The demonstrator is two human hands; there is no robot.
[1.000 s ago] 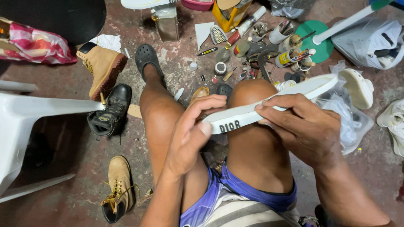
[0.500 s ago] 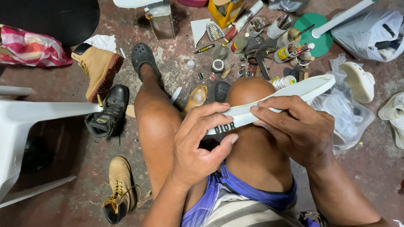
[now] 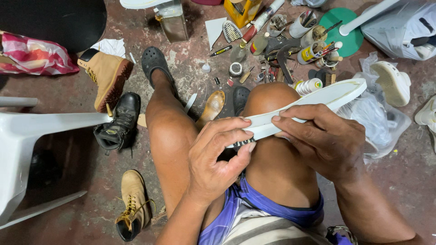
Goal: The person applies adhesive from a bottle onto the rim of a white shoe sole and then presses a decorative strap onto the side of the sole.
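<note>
Sole: the shoe sole [image 3: 313, 102] you held was white, with a black band near its heel end.
Shorts: your shorts [image 3: 268, 213] were blue-violet, above a grey-and-white striped hem.
Clog: the clog [image 3: 154, 61] on your foot was black.
Boots: one boot [image 3: 106, 75] was tan with a dark brown sole; a second boot [image 3: 131, 204] was tan with yellow laces; the ankle boot [image 3: 116, 124] was black.
Cloth: the cloth [image 3: 32, 54] was a red, pink and white plaid.
Chair: the plastic chair [image 3: 27, 136] was white.
Disc: the round disc [image 3: 343, 27] was green.
Container: the box [image 3: 240, 11] was yellow.
Floor: the floor [image 3: 54, 100] was mottled reddish-brown and grey.
</note>
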